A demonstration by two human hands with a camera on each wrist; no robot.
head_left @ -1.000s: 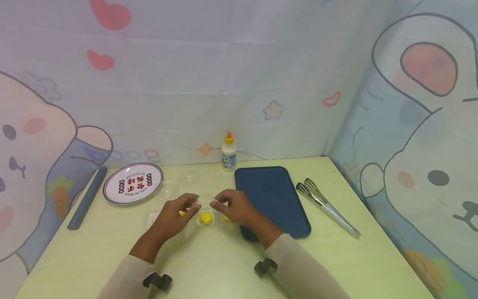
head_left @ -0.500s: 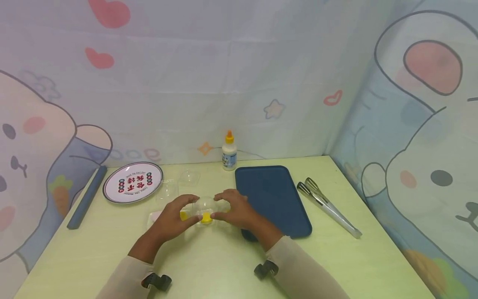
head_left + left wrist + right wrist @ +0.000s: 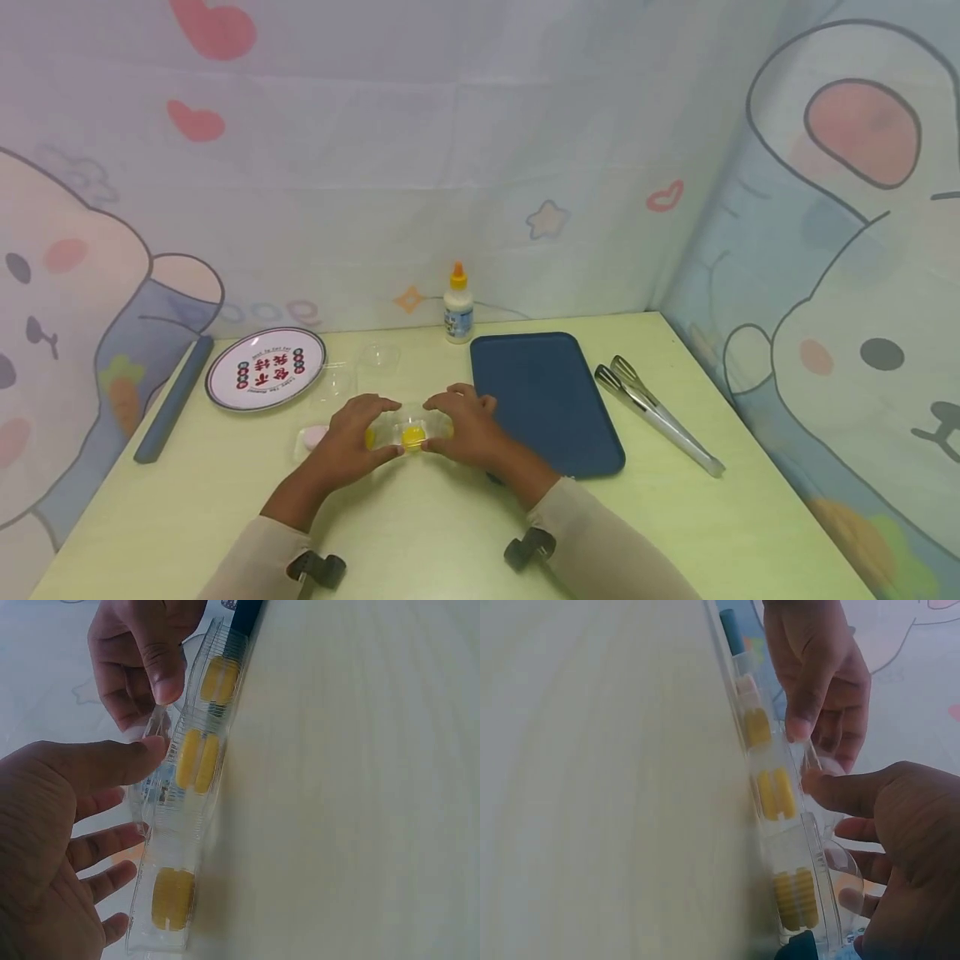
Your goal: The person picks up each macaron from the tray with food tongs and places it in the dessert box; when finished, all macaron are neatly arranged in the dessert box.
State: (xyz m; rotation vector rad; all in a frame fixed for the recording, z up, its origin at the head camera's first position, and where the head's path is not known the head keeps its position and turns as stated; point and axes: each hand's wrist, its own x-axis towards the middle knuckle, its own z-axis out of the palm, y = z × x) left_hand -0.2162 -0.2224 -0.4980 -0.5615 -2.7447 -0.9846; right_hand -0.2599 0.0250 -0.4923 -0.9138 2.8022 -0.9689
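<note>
Room to pass lies along the near tabletop (image 3: 422, 542), while a bottle (image 3: 458, 315) (upright, orange-tipped) stands beyond the boxes (image 3: 789, 844).

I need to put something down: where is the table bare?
Bare table lies between the left sleeve and right sleeve, between blue rod and left sleeve, and between tongs and right sleeve. Crowded: around the left hand and right hand, among the clear containers.
</note>
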